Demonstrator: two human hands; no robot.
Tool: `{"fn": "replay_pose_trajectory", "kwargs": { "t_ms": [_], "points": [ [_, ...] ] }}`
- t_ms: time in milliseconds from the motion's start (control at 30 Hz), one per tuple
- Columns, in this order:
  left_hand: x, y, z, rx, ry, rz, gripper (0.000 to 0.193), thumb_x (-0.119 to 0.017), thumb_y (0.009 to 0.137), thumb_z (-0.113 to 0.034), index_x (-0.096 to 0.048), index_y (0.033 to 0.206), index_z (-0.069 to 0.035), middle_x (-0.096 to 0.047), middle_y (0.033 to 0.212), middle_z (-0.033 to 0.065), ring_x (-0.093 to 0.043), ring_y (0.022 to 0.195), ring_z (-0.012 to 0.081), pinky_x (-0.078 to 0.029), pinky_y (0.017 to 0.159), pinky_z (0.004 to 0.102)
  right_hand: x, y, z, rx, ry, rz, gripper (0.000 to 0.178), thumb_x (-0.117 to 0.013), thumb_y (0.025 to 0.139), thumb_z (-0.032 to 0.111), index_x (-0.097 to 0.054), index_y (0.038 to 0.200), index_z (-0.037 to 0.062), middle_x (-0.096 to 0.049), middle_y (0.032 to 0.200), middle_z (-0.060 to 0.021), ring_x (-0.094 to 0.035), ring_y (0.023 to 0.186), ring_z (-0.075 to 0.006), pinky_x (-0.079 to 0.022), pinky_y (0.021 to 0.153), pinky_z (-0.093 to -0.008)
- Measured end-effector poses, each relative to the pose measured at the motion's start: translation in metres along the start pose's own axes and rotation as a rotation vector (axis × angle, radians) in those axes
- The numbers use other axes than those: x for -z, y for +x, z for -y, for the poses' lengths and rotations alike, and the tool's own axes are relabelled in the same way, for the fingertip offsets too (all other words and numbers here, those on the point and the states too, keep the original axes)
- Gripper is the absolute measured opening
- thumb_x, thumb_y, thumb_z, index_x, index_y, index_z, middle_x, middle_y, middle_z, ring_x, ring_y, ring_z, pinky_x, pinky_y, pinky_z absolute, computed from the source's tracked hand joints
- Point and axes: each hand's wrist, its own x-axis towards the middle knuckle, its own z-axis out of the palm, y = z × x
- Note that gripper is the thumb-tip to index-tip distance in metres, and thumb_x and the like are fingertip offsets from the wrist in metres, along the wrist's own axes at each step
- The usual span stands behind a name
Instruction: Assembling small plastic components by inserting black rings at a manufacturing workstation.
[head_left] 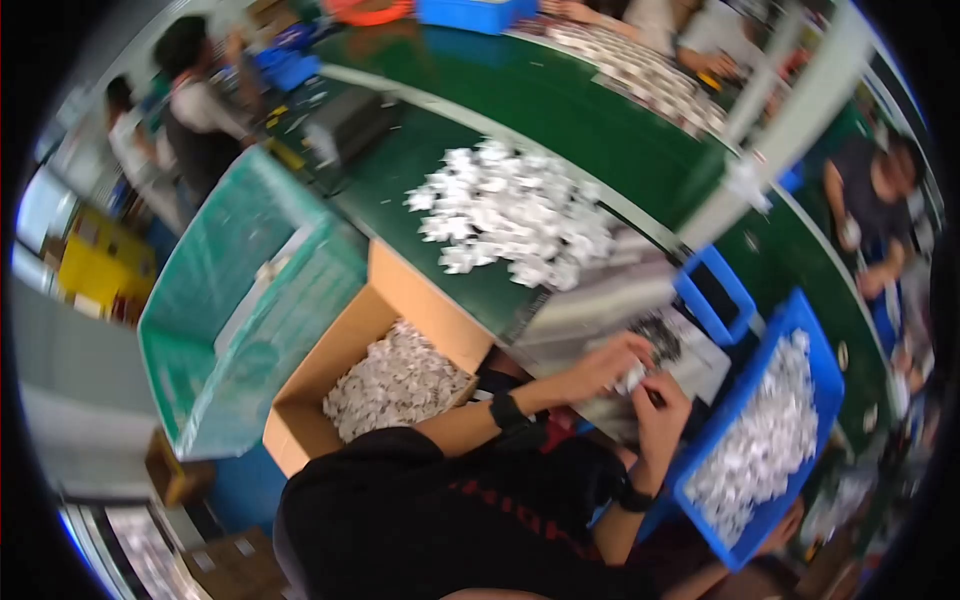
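My left hand (606,366) and my right hand (661,408) meet over a pale work surface (600,405). Between their fingertips is a small white part (632,378); its exact shape is blurred. The fingers of both hands are closed in a pinch around it. Just beyond them lies a heap of small dark pieces (660,338). Farther off, a large pile of white plastic parts (510,210) rests on the green bench (385,190).
A cardboard box (310,400) of small pale parts stands at my left, beside a green bin (185,330). On my right, a blue tray (820,370) holds many white parts, near an empty-centred blue frame (740,325). Other people work around the benches; a grey post (770,130) rises ahead.
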Motion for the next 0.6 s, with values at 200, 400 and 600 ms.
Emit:
{"fn": "replay_pose_trajectory", "kwargs": {
  "t_ms": [200,400,600],
  "points": [
    [0.021,0.0,0.004,0.006,-0.293,-0.15,0.031,-0.038,0.099,-0.04,-0.048,0.098,-0.01,-0.055,0.1,0.0066,-0.036,0.047,0.0079,-0.027,0.041,0.0211,0.007,0.001,0.001,-0.197,1.007,-0.099,0.013,-0.059,0.085,0.007,-0.058,0.096,0.0005,-0.057,0.072,-0.0039,-0.051,0.061,-0.0124,-0.042,0.056,-0.0244],
    [0.015,0.006,-0.008,-0.011,-0.521,-0.231,0.04,-0.042,0.096,-0.05,-0.044,0.086,-0.012,-0.045,0.082,0.0017,-0.032,0.052,0.0087,-0.027,0.049,0.022,0.024,0.004,-0.022,-0.229,1.088,-0.369,0.01,-0.059,0.088,0.009,-0.061,0.097,0.0039,-0.058,0.071,-0.0005,-0.048,0.055,-0.0104,-0.039,0.05,-0.0241],
    [0.023,0.002,0.0,-0.066,-0.455,-0.065,0.047,-0.043,0.091,-0.058,-0.044,0.085,-0.011,-0.043,0.08,0.0012,-0.032,0.053,0.0088,-0.027,0.051,0.0219,0.021,-0.016,-0.036,-0.061,-0.227,-0.364,0.008,-0.068,0.079,0.003,-0.066,0.087,0.0042,-0.059,0.069,-0.0044,-0.055,0.055,-0.0153,-0.043,0.052,-0.03]
  ]
}}
